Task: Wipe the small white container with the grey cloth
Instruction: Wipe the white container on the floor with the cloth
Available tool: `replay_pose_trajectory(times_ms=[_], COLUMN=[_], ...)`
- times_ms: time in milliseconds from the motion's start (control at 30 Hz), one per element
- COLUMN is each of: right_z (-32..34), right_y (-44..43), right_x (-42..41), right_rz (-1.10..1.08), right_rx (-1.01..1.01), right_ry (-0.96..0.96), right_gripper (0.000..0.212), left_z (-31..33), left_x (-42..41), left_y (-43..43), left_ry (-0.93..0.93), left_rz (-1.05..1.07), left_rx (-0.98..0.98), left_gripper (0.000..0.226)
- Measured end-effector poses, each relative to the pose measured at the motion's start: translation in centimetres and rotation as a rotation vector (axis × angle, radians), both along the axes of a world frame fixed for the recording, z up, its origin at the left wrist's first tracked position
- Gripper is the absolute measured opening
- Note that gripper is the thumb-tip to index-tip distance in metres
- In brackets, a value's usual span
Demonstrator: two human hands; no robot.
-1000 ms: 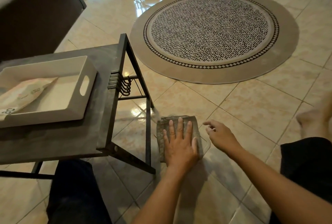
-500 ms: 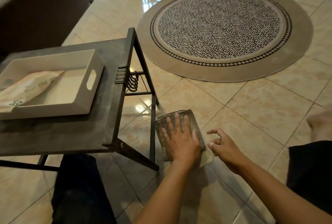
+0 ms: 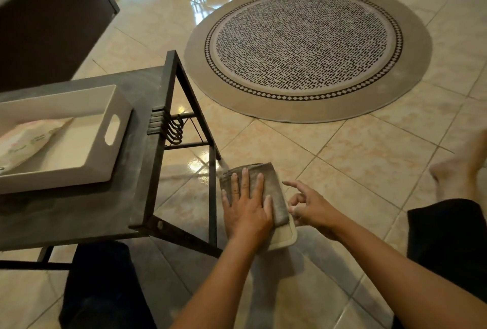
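The small white container with rounded corners [image 3: 286,236] lies flat on the glossy beige tiled floor [image 3: 342,160], low in the centre of the view, just past the foot of the table's black metal leg. Only its near right corner shows; the rest is under the folded grey cloth [image 3: 271,186], which covers it from about twelve o'clock down to its middle. The left hand [image 3: 246,210] lies palm down on the cloth with fingers spread and straight, pressing flat rather than gripping. The right hand [image 3: 312,208] is at the container's three o'clock side, fingers loosely curled and parted, thumb and fingertips near the container's right edge; whether they touch it cannot be told.

At nine o'clock from the container stands a dark grey-topped table with a black frame [image 3: 142,170], bearing a white rectangular tray with handle cut-outs [image 3: 116,128]. At twelve o'clock, well apart, lies a round patterned rug with a tan border [image 3: 308,52].
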State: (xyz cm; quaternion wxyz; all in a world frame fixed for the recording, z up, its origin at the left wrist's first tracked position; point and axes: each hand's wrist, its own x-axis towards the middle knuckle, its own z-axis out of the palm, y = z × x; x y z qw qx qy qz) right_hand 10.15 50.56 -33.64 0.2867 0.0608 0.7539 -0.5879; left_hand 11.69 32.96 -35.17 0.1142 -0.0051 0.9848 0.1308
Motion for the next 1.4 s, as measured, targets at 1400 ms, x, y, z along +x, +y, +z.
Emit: replay_pose_trajectory(times_ms=[1400], right_z=[0.0], right_y=[-0.1], right_x=[-4.7], right_rz=[0.062], right_rx=[-0.016], right_ry=[-0.003], right_gripper=[0.07], left_z=[0.4], left_x=[0.6], left_y=[1.6], left_ry=[0.014], left_rz=[-0.092], left_rx=[-0.053], left_gripper=[0.079])
